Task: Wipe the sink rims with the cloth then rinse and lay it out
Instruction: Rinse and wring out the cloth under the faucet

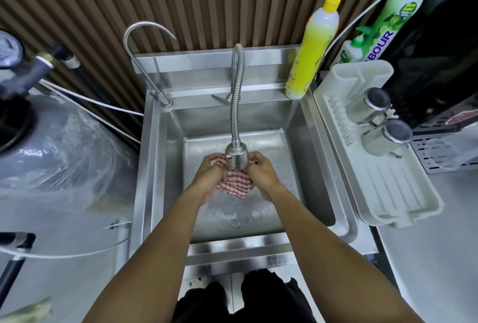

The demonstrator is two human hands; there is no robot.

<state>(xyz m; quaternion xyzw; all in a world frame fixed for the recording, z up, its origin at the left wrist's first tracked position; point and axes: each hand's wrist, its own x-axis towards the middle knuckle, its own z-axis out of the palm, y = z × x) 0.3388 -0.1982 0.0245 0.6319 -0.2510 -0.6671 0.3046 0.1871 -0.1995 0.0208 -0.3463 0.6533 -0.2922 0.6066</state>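
A red-and-white checked cloth [236, 183] is bunched between both hands over the basin of the steel sink [151, 157]. My left hand [208, 175] grips its left side and my right hand [261, 174] grips its right side. The cloth sits directly under the head of the flexible steel faucet [236, 158], which hides its upper part. Water and foam ripple on the basin floor below the hands.
A thin gooseneck tap [144, 38] stands at the sink's back left. A yellow detergent bottle [311, 51] stands on the back right rim. A white drying rack [372, 146] with two steel cups [380, 115] sits to the right; a grey tank [51, 146] is on the left.
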